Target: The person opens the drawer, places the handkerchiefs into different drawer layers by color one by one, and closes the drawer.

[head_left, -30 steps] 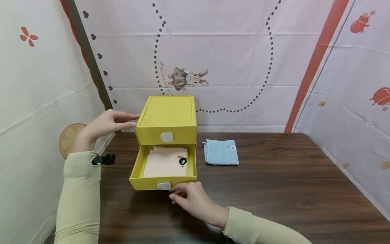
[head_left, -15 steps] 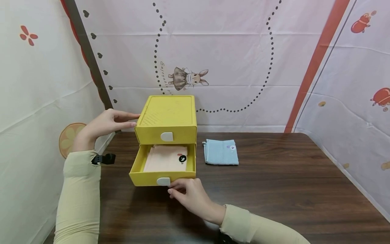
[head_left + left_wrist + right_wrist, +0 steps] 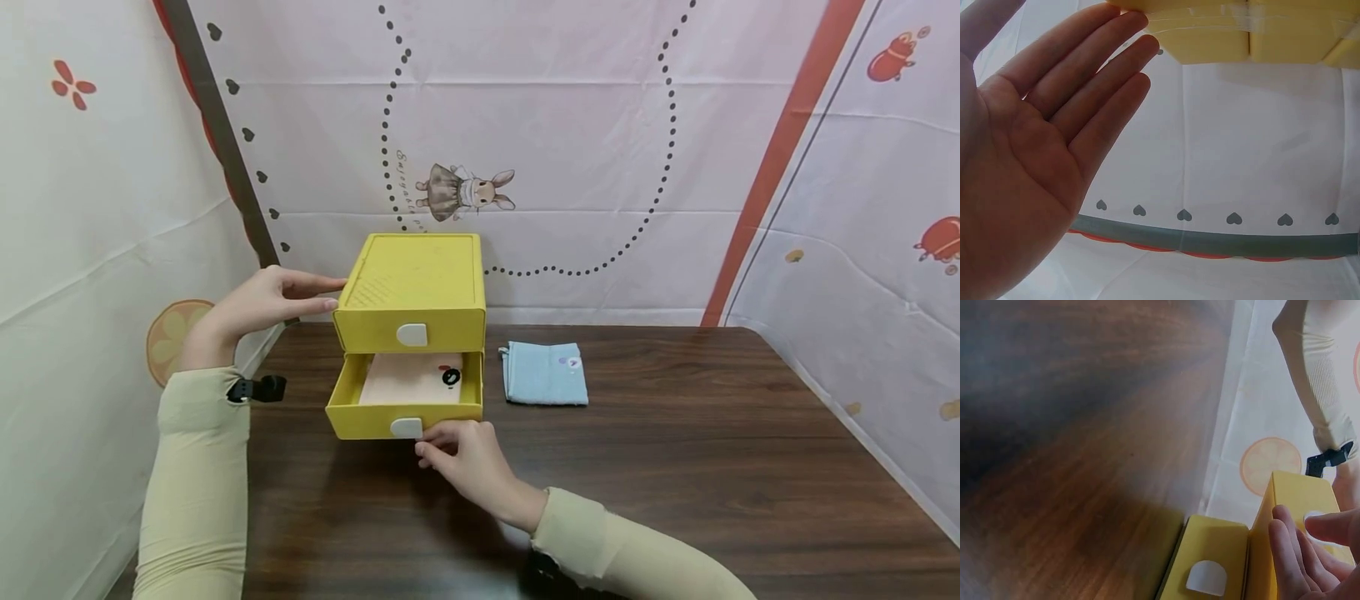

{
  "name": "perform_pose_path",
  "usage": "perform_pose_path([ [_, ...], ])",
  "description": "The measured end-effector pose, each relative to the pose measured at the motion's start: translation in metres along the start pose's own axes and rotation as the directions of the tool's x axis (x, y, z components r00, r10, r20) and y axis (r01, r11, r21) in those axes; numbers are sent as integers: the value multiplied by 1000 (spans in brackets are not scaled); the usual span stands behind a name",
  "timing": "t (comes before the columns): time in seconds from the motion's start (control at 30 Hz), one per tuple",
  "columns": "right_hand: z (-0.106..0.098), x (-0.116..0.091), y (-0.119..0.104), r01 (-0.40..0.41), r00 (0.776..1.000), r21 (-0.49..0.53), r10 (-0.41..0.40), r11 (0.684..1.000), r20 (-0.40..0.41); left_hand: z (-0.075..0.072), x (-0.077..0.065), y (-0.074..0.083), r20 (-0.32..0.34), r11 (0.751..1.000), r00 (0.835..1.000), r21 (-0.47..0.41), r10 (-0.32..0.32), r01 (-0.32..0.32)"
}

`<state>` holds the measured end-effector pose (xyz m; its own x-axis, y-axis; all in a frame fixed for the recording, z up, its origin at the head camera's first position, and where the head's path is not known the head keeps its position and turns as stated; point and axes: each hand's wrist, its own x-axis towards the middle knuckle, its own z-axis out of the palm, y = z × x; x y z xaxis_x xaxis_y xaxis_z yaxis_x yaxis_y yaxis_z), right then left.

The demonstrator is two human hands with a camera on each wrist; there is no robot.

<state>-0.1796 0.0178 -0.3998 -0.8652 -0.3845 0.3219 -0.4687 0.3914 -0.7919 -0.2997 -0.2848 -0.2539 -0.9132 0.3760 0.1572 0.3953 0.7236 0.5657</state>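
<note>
In the head view, a yellow two-drawer storage box [image 3: 420, 267] stands on the table, its lower drawer [image 3: 356, 422] partly pulled out. Inside that drawer lies a folded pale pink cloth [image 3: 408, 381] with a black ring mark. My left hand [image 3: 266, 300] rests its fingertips against the box's left side; the left wrist view shows the palm with straight fingers. At the lower drawer's front, beside its white handle [image 3: 407, 428], my right hand [image 3: 468, 467] presses with its fingers. In the right wrist view, the thumb [image 3: 1329, 526] overlaps a white handle.
A folded light blue cloth [image 3: 546, 373] lies on the dark wooden table [image 3: 675, 450], right of the box. Printed white sheeting [image 3: 570, 150] hangs behind the table and along both sides. The upper drawer's white handle [image 3: 412, 335] is at its front.
The lower drawer has slid partway back into the box, away from me, with my right hand following at its front. Less of the pink cloth shows. My left hand has stayed in place.
</note>
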Motion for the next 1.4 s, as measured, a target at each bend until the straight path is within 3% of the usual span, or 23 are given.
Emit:
perform_pose_path([
  [0.23, -1, 6, 4, -11, 1000, 15, 11, 1000, -28, 0, 1, 0, 2, 1000, 1000, -6, 3, -3],
  [0.6, -3, 17, 6, -44, 998, 128, 49, 991, -33, -1, 2, -1, -3, 1000, 1000, 2, 7, -7],
  [1.1, 1, 35, 14, -81, 987, 171, 103, 982, -122, -1, 2, -2, -4, 1000, 1000, -5, 10, -10],
  [1.4, 4, 42, 19, -134, 971, 322, 190, 937, -149, 0, 2, -2, -7, 1000, 1000, -5, 4, -4],
])
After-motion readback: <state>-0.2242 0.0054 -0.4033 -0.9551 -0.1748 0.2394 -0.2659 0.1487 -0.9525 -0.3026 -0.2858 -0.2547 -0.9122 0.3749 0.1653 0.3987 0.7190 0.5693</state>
